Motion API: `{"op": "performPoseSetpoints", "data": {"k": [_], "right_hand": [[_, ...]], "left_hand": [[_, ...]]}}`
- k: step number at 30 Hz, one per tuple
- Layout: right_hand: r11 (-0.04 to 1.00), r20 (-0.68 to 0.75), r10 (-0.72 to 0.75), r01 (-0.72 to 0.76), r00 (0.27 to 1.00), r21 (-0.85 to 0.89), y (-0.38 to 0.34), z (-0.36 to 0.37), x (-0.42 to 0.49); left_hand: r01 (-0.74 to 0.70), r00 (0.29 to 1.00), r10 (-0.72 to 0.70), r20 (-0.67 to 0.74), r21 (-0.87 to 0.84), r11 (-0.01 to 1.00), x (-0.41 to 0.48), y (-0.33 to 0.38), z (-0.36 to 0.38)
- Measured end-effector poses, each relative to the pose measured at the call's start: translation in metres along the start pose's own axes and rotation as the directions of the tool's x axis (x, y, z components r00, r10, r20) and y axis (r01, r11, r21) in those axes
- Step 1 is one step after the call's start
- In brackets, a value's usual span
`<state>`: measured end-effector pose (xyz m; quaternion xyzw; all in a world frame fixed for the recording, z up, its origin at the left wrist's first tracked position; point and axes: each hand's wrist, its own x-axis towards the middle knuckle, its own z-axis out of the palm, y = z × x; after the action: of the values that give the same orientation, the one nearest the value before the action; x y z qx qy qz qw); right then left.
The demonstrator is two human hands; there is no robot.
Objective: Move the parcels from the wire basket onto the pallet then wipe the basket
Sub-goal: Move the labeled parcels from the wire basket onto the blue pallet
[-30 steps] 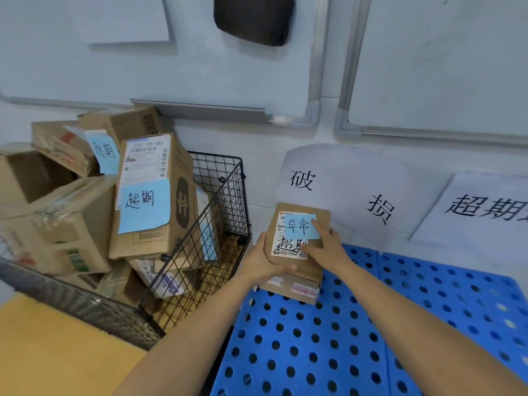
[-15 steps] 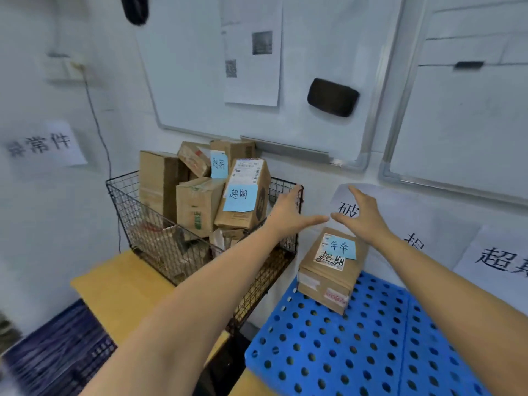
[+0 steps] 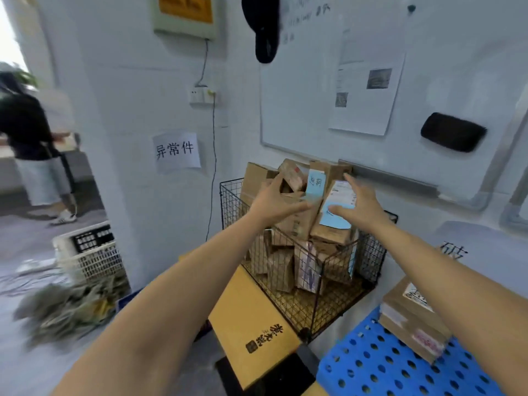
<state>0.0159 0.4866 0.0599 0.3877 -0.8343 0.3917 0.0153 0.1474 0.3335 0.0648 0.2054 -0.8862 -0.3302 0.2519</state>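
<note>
Left hand and right hand, fingers spread, hover at brown cardboard parcels heaped in a black wire basket; contact is blurred. Below the right fingers, one taped brown parcel sits on a blue perforated plastic pallet.

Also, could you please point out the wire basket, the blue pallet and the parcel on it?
wire basket [image 3: 231, 207], head view, left mesh wall
blue pallet [image 3: 371, 367], head view, bare top surface
parcel on the pallet [image 3: 411, 330], head view, front side
</note>
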Motion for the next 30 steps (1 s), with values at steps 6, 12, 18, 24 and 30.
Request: {"op": "performPoseSetpoints", "data": {"k": [6,12,18,24,30], "right_hand": [[0.989,0.031,-0.108,0.105,0.994,0.104,-0.062,0.065,0.035],[0.981,0.012,-0.179,0.178,0.984,0.083,-0.112,0.13,0.071],[0.977,0.065,-0.194,0.187,0.979,0.101,-0.137,0.175,0.105],[0.984,0.016,-0.167,0.167,0.986,-0.058,-0.122,0.168,0.151],[0.987,-0.126,-0.052,0.031,0.991,-0.155,-0.065,0.116,0.197]], "left_hand": [[0.065,0.997,-0.062,-0.041,0.073,0.995,-0.005,-0.06,-0.066],[0.087,0.996,-0.084,-0.036,0.107,0.99,0.002,-0.122,-0.123],[0.135,0.991,-0.132,-0.025,0.123,0.983,0.025,-0.177,-0.147],[0.083,0.996,-0.085,0.029,0.085,0.993,0.083,-0.192,-0.129],[-0.084,0.987,0.078,0.137,0.041,0.996,0.163,-0.172,-0.082]]}}
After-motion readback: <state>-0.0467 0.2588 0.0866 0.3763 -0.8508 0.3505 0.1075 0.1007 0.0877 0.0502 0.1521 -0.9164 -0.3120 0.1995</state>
